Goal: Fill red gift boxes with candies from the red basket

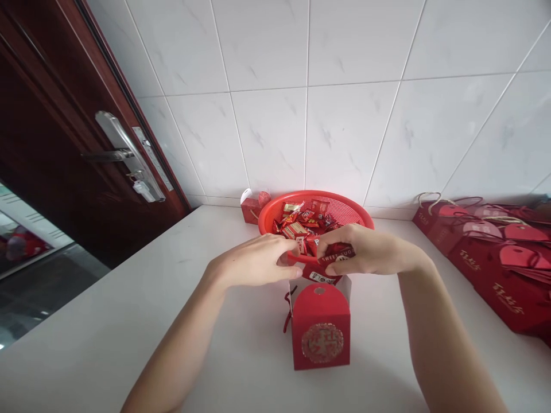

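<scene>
The red gift box (321, 338) stands upright on the white counter (249, 355), its round-topped front flap raised and a gold medallion on its face. White inner flaps spread at its sides, and a dark red cord (288, 310) hangs by its left side. A labelled red packet (322, 277) shows at the open top, behind the front flap.

The right hand (359, 249) pinches a dark red sweet packet (338, 252) between thumb and curled fingers, just above the box. The left hand (260, 261) reaches in from the other side, thumb set apart from the fingers; whether its tips grip anything I cannot tell.

Just beyond the box sits a red plastic basket (359, 215) of wrapped sweets (297, 229), close to the tiled wall (267, 137). Both hands cover part of its front rim, and the box stands on the near side of it. By its left side is a small patterned box (249, 210) with a white-lined flap, beside a round red item (264, 199).

Red paper bags (469, 258) with rope handles crowd the right side, well apart from the box. At far left is a dark wooden door (55, 109) with a metal handle (107, 155) and hanging keys (142, 188).
</scene>
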